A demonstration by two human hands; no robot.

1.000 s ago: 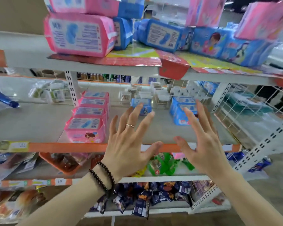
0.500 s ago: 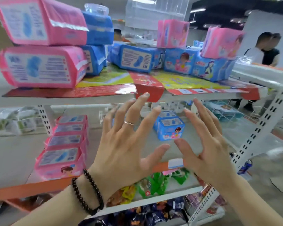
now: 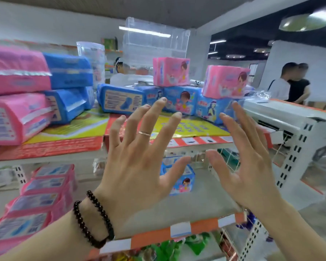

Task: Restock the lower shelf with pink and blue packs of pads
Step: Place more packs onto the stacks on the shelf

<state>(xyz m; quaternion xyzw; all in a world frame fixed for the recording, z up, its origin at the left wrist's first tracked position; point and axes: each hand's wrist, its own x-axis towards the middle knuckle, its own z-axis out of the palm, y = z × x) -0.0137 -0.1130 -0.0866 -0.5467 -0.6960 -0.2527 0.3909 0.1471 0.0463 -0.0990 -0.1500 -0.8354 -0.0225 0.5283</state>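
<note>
- pink and blue packs crowd the upper shelf (image 3: 45, 147): two big pink packs (image 3: 17, 95) stacked at its left end, blue packs (image 3: 181, 99) in a row along the back, and two small pink packs (image 3: 170, 71) perched on that row.
- both hands hang in the air in front of the upper shelf's edge, fingers spread and straight, gripping nothing; the left hand (image 3: 137, 166), with a ring and a dark bead bracelet, sits just beside the right hand (image 3: 247, 162), thumbs close but apart.
- under the upper shelf, the lower shelf (image 3: 196, 204) carries a line of pink packs (image 3: 43, 191) on its left and one small blue pack (image 3: 179, 178) further back; much of its grey surface is bare.
- my guess: this is the reach for fresh stock, nothing picked yet. the next move calls for closing on a pack from the blue row and bringing it down to the lower shelf.
- compared with half a second ago, the view has tipped upward and the hands have risen, from the lower shelf towards the blue row.
</note>
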